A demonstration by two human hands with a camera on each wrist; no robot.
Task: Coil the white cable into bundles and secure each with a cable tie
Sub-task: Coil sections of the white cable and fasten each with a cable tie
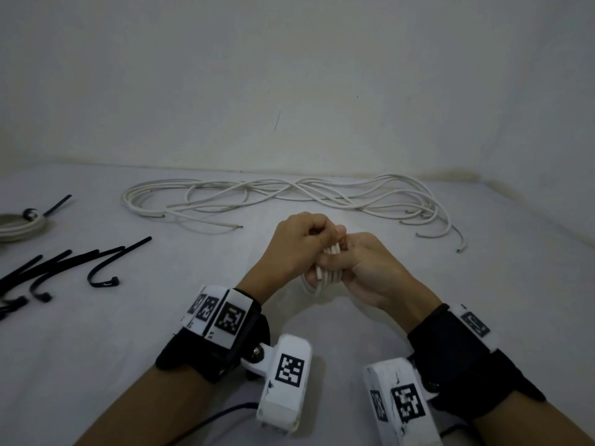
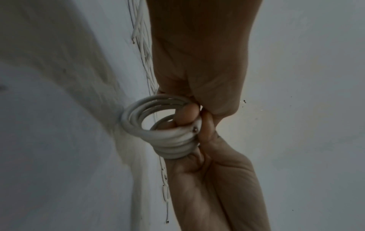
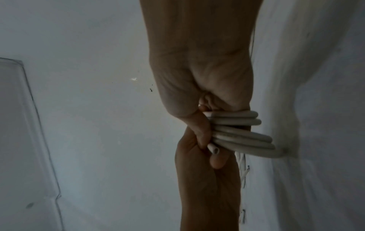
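Near the centre of the head view, both hands are meeting over a small coil of white cable (image 1: 325,275). The left hand (image 1: 297,243) is curling its fingers over the top of the loops, knuckles up, and the right hand (image 1: 363,268) is closing on the same coil from the right side of the frame, thumb lying across the strands. Both are gripping it, held just above the white table (image 1: 418,317).

In the left wrist view the coil (image 2: 158,125) is showing as several stacked rings with an open middle, and one cut end (image 2: 194,129) is sitting at the front of the stack, where fingertips (image 2: 186,114) are pressing against it. The right wrist view is showing the coil (image 3: 241,134) edge-on, five or so turns lying side by side, with a hollow-looking cable end (image 3: 214,150) poking out beside a thumb; the picture is dim, so which hand's thumb that is I cannot tell.

Across the upper middle of the head view, loose white cables (image 1: 289,194) are lying in long tangled loops. At the left edge, black cable ties (image 1: 64,268) are lying scattered, and above them a finished bundle (image 1: 22,225) is sitting with a black tie sticking out.
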